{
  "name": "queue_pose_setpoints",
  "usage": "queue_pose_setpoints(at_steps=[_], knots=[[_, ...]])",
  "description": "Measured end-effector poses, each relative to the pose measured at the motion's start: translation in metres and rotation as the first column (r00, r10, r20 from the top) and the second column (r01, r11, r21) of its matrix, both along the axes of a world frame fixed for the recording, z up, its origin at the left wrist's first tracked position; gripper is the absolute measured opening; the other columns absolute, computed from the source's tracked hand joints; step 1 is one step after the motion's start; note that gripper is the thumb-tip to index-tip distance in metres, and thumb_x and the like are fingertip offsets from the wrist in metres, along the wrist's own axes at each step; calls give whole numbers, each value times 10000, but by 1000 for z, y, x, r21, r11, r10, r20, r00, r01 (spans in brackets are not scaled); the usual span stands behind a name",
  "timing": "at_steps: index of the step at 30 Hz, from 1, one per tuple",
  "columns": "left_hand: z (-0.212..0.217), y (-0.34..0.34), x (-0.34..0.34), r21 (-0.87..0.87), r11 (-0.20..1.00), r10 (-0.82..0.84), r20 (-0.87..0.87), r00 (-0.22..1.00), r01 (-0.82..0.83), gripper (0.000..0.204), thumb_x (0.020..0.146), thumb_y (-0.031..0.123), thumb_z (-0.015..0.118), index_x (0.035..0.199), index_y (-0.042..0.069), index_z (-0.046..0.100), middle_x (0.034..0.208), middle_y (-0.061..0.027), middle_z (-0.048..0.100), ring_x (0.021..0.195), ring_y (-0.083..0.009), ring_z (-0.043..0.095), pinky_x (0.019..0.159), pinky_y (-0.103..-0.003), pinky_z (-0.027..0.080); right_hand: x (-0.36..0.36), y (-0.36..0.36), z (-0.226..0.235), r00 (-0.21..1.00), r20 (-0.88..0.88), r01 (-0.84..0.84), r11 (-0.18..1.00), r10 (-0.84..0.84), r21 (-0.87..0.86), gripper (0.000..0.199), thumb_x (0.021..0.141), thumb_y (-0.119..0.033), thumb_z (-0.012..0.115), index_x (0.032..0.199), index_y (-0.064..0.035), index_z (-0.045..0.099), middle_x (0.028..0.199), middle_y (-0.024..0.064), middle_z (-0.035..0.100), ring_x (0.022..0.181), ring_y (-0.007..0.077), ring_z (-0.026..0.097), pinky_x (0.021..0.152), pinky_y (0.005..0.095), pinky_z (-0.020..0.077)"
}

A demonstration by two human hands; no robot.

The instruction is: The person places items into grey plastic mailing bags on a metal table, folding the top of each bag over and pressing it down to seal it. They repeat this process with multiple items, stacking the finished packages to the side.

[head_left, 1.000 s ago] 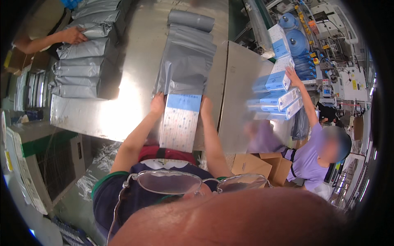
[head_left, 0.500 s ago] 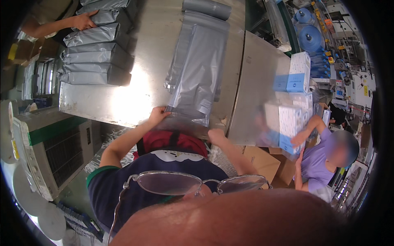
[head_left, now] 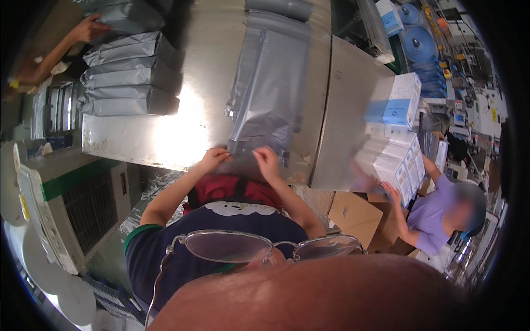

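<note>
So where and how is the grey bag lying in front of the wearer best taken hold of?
Probably by its near end, from the wearer's side, pinched toward both corners. The grey bag lies lengthwise, its short end close to the near rim of the table, with the left hand and right hand at that end.

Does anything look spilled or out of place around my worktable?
Yes: thin, loose white strips lie scattered on the greenish-grey floor below the front of the shiny metal table, looking like dropped litter. Otherwise, nothing clearly stands out.
</note>
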State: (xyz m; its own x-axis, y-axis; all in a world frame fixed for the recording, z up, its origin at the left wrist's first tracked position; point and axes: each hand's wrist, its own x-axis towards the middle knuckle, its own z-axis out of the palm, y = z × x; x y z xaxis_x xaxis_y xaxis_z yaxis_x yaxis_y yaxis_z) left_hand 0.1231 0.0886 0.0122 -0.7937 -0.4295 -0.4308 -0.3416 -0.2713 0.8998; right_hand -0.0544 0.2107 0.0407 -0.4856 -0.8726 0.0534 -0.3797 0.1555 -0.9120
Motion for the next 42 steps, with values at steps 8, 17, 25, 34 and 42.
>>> queue_pose_setpoints(at_steps=[8, 17, 25, 34, 42], knots=[[19, -5, -28, -113, 974, -206, -58, 977, 199, 166, 807, 110, 441, 786, -2, 561, 720, -35, 565, 679, -87, 501, 647, -212, 401, -12, 36, 31, 995, 95, -31, 992, 19, 123, 287, 669, -111, 619, 930, -22, 536, 815, 95, 526, 761, 215, 527, 662, 267, 416], [6, -4, -14, -73, 963, -256, 56, 965, 260, 146, 768, 116, 477, 857, 22, 544, 782, -64, 560, 733, -138, 509, 671, -242, 401, -16, 63, 20, 955, 190, 192, 963, -228, 190, 111, 721, -116, 561, 776, -23, 535, 690, 88, 534, 628, 180, 518, 581, 272, 410], [60, -55, -36, -902, -356, -401, 383, 832, 244, 351, 677, 131, 465, 1023, 68, 477, 1055, -75, 481, 1118, -232, 326, 934, -423, 226, -83, 156, 25, 534, -552, -281, 749, 641, 600, 450, 694, -125, 491, 1134, -103, 397, 901, 108, 514, 742, 240, 491, 644, 379, 398], [41, -78, -73, -899, 420, -258, -248, 934, -122, 126, 698, 130, 511, 706, 9, 543, 619, -101, 531, 653, -183, 541, 751, -351, 407, -138, 31, 34, 823, -521, -189, 974, 226, 124, 177, 654, -122, 529, 824, -83, 554, 713, 97, 530, 671, 227, 515, 615, 325, 390], [-27, -97, -142, -632, 717, 473, 130, 872, -295, 438, 783, 337, 448, 572, -40, 517, 520, -180, 490, 477, -273, 458, 502, -402, 352, -142, -56, -3, 882, -441, 308, 913, -168, 268, 151, 686, -42, 461, 786, 5, 564, 747, 197, 526, 706, 316, 520, 625, 354, 399]])
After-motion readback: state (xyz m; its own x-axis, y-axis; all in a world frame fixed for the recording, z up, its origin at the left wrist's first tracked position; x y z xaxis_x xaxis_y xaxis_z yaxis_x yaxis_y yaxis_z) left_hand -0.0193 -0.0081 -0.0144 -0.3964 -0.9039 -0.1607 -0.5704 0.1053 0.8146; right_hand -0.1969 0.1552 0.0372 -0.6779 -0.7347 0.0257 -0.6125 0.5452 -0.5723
